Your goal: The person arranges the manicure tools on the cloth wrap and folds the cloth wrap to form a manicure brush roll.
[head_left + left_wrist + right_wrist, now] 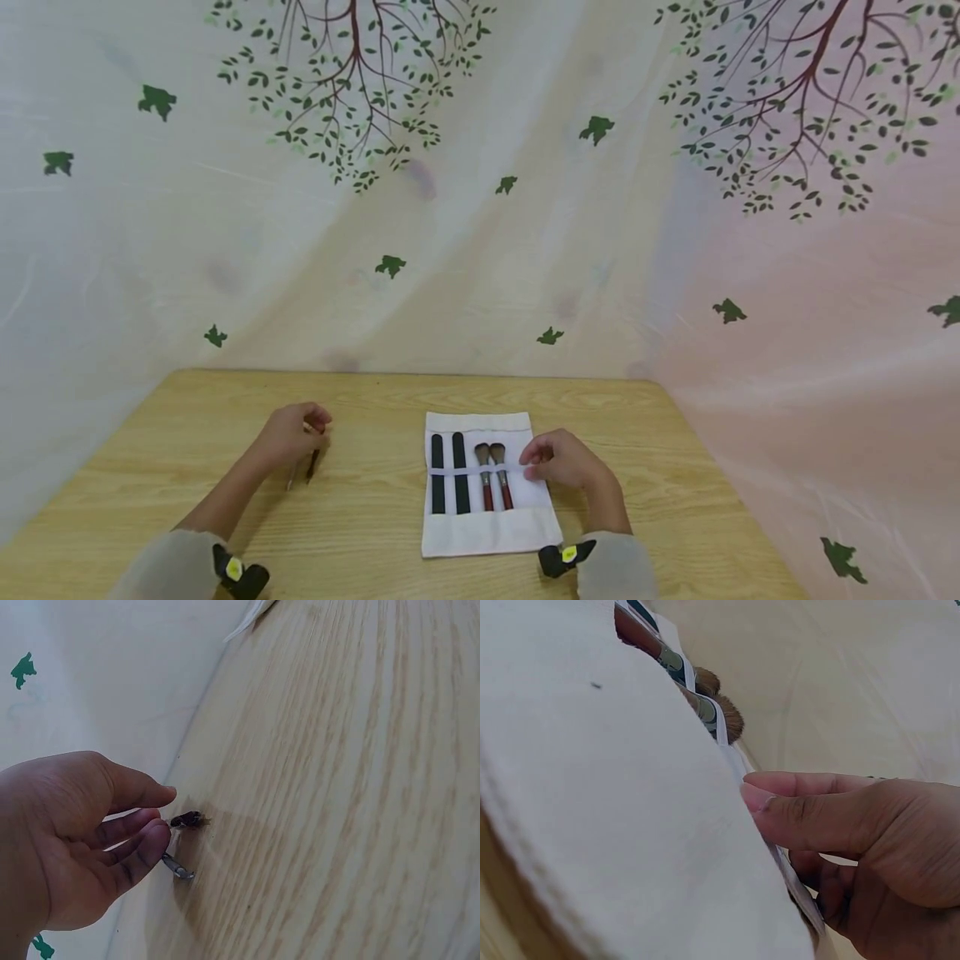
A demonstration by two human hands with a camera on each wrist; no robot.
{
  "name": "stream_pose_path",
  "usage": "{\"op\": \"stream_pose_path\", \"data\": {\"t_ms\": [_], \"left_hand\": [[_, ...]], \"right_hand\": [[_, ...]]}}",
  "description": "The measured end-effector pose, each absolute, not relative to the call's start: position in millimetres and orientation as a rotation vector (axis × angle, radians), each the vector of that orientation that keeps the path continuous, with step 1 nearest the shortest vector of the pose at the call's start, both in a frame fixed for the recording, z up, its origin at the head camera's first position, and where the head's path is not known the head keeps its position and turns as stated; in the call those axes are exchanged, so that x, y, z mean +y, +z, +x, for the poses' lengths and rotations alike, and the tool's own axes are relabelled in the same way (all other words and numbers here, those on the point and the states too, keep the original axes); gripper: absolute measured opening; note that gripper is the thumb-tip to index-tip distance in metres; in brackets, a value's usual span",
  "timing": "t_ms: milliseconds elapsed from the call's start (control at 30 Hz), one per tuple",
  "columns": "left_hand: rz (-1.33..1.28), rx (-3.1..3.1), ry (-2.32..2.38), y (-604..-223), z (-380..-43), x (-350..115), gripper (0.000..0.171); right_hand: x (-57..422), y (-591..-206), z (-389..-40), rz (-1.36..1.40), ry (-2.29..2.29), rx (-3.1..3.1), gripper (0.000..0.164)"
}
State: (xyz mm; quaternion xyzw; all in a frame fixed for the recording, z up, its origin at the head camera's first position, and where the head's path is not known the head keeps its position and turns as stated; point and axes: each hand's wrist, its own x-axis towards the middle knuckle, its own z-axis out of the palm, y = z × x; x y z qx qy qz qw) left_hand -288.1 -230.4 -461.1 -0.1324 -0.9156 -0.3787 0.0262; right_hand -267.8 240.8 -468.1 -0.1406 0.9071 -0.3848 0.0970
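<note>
At the left of the table, my left hand (294, 433) holds two slim tools just over the wood, fingers curled. One is a dark thin brush (191, 819) with a bristly tip; the other is a metal tool (178, 867) with a bent silver end. Their upper parts are hidden by the fingers. A white cloth brush roll (491, 535) lies spread out in the middle. Under its elastic band sit two black flat strips (461, 475) and two red-handled makeup brushes (487, 479). My right hand (570, 460) pinches the roll's right side near the band, thumb in front.
The wooden table (360, 508) ends at a hanging cloth backdrop (465, 217) printed with branches and green leaves. Bare wood lies between the left hand and the roll. Black wrist cameras (240, 575) sit on both sleeves.
</note>
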Motion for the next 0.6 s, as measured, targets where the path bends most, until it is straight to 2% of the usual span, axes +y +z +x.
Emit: {"op": "stream_pose_path", "data": {"t_ms": [333, 600], "left_hand": [[-0.422, -2.853, -1.145, -461.0, -283.3, -224.0, 0.027], [-0.453, -2.905, -0.953, -461.2, -285.6, -212.3, 0.025]], "right_hand": [[240.1, -467.9, -268.1, -0.407, -1.147, 2.671, 0.011], [239.9, -469.9, -269.0, -0.429, -1.167, 2.661, 0.011]]}}
